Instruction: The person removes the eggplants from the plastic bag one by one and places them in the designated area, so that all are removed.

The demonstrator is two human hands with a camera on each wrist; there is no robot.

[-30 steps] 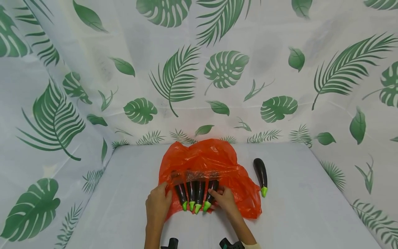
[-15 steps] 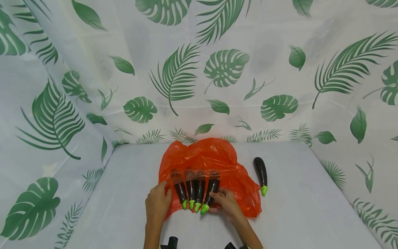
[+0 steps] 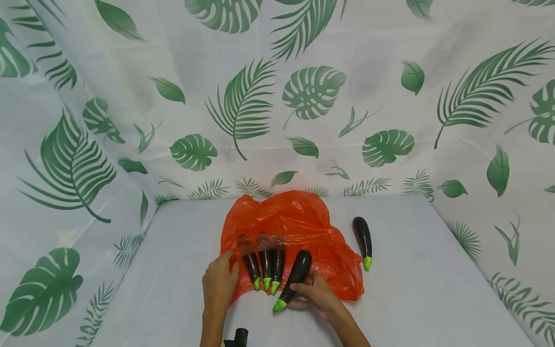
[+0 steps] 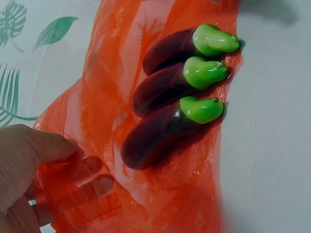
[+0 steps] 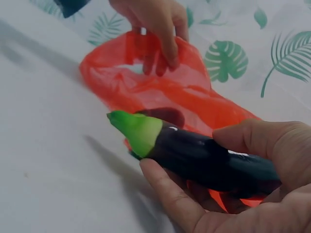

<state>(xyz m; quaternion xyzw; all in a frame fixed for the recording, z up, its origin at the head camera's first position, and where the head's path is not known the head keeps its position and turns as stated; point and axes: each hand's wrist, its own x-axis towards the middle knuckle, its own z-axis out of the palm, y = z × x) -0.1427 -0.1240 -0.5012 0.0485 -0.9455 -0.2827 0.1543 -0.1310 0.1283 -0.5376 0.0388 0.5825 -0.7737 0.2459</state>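
Note:
My right hand grips a dark eggplant with a green cap between thumb and fingers, in front of a red plastic bag. In the right wrist view the held eggplant fills the middle. My left hand pinches the bag's left edge; in the left wrist view the thumb lies over the film and the fingertips show through it. Three eggplants lie side by side in the bag's mouth, green caps toward me, their far ends under the red film.
Another eggplant lies on the white table to the right of the bag. A white cloth with green leaves hangs behind and at both sides. A black object shows at the bottom near my left forearm.
My right hand has drawn the rightmost eggplant out of the bag's mouth, toward me. The left hand keeps its place on the bag's edge.

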